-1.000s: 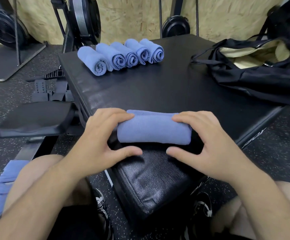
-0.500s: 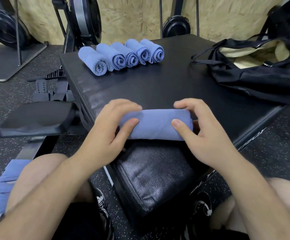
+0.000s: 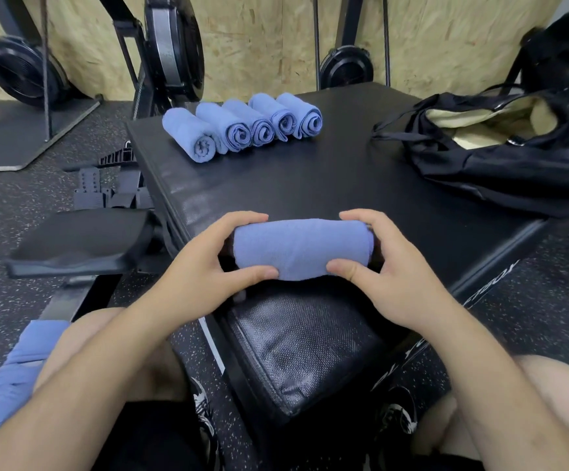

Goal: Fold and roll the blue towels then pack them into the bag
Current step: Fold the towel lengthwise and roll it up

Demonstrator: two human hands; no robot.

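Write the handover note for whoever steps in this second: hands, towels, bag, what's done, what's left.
Left hand and right hand: each grips one end of a rolled towel at the near edge of the black platform.
Done: five rolled towels lie side by side at the platform's far left.
Bag: open, on the platform's right; no towel visible inside.
Left: likely add this roll to the row, roll the blue cloth by the left leg, then pack all rolls into the bag.
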